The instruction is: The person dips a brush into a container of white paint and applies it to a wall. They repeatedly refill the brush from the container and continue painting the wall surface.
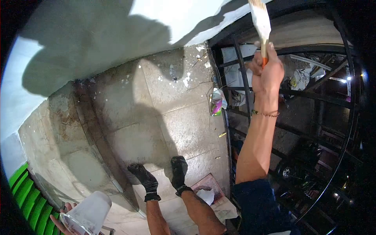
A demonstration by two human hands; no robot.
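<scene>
My right hand (267, 70) is raised high at the upper right, shut on the handle of a wide paintbrush (261, 21) coated in white paint, its bristles pointing up by the top of the black metal gate (243, 86). A thin bracelet circles that wrist. At the bottom left, my left hand (62, 219) holds a clear plastic cup (88, 213) smeared with white paint; only the fingers show under it. My two feet in dark socks (162, 176) stand on the tiled floor below.
White wall (98, 35) runs along the upper left, with paint spatter on the tiled floor (168, 102). A small green and pink packet (216, 105) lies by the gate. Paper and a reddish sheet (209, 192) lie near my feet. A green ribbed object (25, 196) sits at bottom left.
</scene>
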